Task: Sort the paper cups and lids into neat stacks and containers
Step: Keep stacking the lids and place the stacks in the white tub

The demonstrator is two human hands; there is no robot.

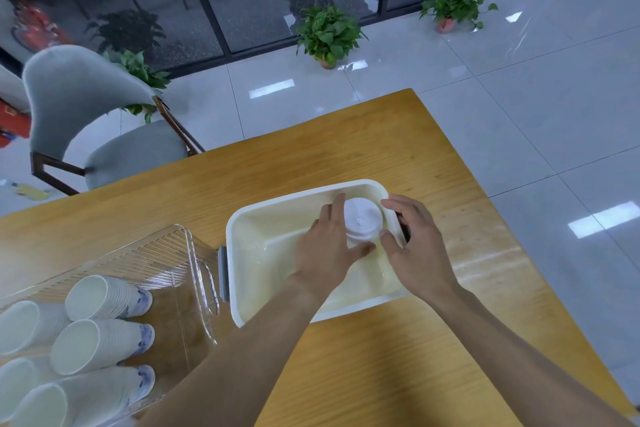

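Over the far right corner of the white tub (pixel 239 229), both hands meet around a stack of white lids (pixel 362 218). Left hand (pixel 325 250) curls its fingers (pixel 334 208) round the stack's left side, thumb under the front. Right hand (pixel 415 246) cups the other side, fingers bent close against it. On the wooden worktop (pixel 363 357) to the left, a clear plastic bin (pixel 180 253) holds rows of nested paper cups (pixel 100 340) lying on their sides. A grey chair (pixel 76 104) stands beyond the worktop.
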